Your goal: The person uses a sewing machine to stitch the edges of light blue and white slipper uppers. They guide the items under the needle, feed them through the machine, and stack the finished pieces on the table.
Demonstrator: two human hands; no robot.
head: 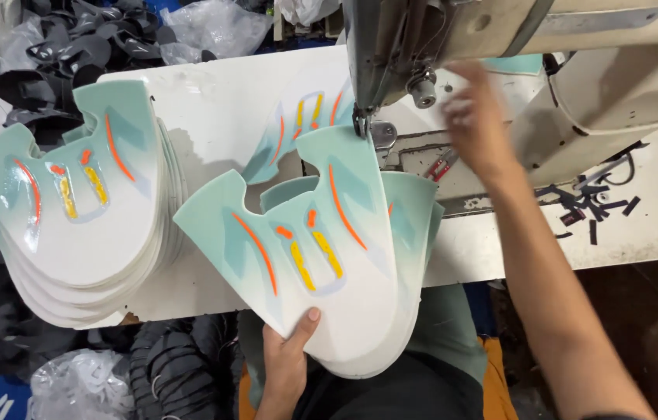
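Your left hand [286, 362] grips the lower edge of a small stack of mint-and-white shoe uppers [329, 257], thumb pressed flat on the top piece and fingers hidden underneath. The stack hangs off the front edge of the white table [220, 109], over your lap, and its upper tip reaches up to the needle [361, 124] of the sewing machine [546, 54]. The top piece shows orange stripes and yellow bars. Your right hand [472, 128] is raised beside the machine head, close to its silver knob [423, 91]; the hand is blurred, the fingers look loosely spread, and it holds nothing you can see, though whether it touches the machine you cannot tell. Another upper [298, 124] lies flat on the table behind the needle. To your left a taller pile of the same uppers [80, 202] rests on the table corner, well apart from the stack you hold. Dark scraps [589, 206] lie scattered on the table to your right, near the machine base.
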